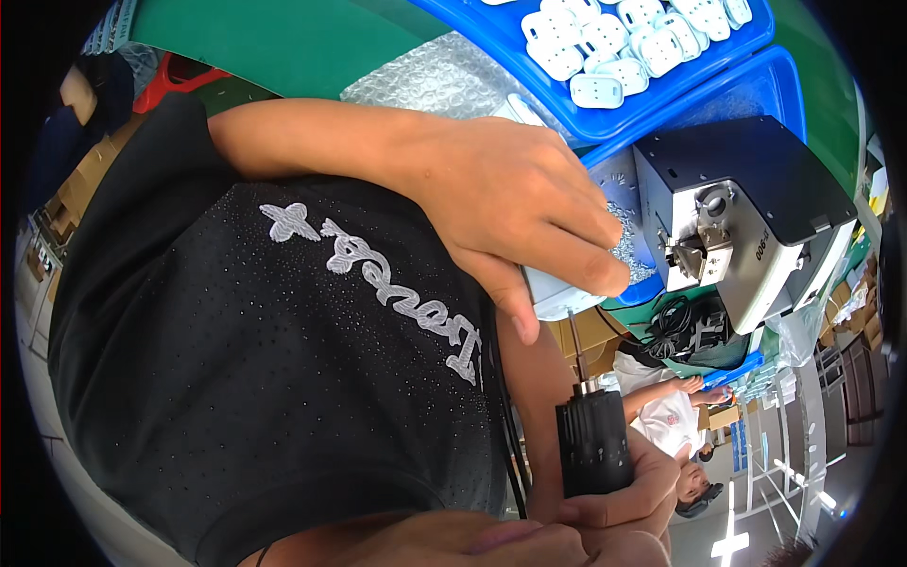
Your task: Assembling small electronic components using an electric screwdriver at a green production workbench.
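Note:
My left hand grips a white plastic casing, thumb on one side and fingers over the top. Much of the casing is hidden under the hand. My right hand is wrapped round the black body of an electric screwdriver. Its metal bit points at the casing, and the tip meets the casing's edge by my left thumb. Whether a screw sits at the tip is too small to tell. Just beyond my left fingers, many small silver screws lie in a blue tray.
A black-and-silver screw feeder stands by the screws. A blue bin of similar white casings is at the top, beside bubble wrap on the green table. Black cables lie below the feeder. Another person sits beyond.

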`<action>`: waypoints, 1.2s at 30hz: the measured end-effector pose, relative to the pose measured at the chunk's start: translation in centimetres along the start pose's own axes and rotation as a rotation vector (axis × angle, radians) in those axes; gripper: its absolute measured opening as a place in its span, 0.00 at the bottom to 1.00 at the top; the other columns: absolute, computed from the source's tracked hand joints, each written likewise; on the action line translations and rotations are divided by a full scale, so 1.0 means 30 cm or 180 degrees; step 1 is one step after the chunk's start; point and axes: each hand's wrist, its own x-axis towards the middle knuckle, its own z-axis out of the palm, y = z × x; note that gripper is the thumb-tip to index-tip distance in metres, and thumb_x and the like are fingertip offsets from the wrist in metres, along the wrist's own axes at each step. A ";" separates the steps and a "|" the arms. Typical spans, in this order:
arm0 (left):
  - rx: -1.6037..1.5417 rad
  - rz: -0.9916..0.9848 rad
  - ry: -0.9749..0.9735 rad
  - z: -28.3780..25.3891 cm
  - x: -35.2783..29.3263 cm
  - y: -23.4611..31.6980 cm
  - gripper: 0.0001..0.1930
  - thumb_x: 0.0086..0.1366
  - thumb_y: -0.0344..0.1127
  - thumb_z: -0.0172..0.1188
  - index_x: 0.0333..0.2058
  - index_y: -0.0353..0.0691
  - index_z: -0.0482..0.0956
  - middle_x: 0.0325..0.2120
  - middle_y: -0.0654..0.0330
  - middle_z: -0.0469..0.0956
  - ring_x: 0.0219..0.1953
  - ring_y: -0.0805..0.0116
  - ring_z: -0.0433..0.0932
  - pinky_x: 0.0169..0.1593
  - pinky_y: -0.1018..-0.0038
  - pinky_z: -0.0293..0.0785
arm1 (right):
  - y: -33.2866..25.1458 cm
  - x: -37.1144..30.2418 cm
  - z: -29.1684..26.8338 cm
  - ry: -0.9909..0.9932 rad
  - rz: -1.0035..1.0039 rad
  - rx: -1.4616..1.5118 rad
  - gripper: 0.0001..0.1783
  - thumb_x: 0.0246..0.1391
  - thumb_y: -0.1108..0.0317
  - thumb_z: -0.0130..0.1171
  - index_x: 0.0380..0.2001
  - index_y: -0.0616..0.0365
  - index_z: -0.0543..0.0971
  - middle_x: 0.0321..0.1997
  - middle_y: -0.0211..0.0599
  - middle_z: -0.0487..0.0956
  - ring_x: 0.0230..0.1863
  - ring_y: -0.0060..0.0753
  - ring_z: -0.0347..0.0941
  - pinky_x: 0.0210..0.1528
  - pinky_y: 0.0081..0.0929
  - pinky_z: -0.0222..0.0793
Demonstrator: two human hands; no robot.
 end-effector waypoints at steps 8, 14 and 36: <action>0.0004 0.0003 0.0038 -0.005 0.001 -0.001 0.31 0.63 0.64 0.55 0.39 0.35 0.78 0.26 0.61 0.69 0.22 0.66 0.72 0.21 0.73 0.66 | -0.044 0.031 -0.025 -0.0657 0.0620 -0.0161 0.16 0.67 0.63 0.42 0.22 0.48 0.63 0.19 0.20 0.67 0.16 0.18 0.67 0.24 0.21 0.68; -0.0071 0.0013 0.0035 0.002 -0.003 -0.012 0.32 0.64 0.65 0.54 0.39 0.34 0.78 0.25 0.61 0.70 0.22 0.64 0.73 0.21 0.72 0.67 | -0.037 0.007 0.003 -0.0525 0.0342 -0.0464 0.13 0.65 0.62 0.46 0.24 0.48 0.64 0.18 0.21 0.67 0.16 0.20 0.67 0.24 0.21 0.70; -0.0263 -0.0315 -0.0321 -0.034 0.002 0.013 0.32 0.59 0.59 0.63 0.48 0.34 0.74 0.30 0.54 0.76 0.30 0.53 0.79 0.28 0.65 0.75 | -0.123 -0.009 0.030 -0.0298 0.0371 -0.0865 0.10 0.63 0.60 0.49 0.37 0.56 0.68 0.19 0.26 0.70 0.19 0.25 0.71 0.27 0.27 0.75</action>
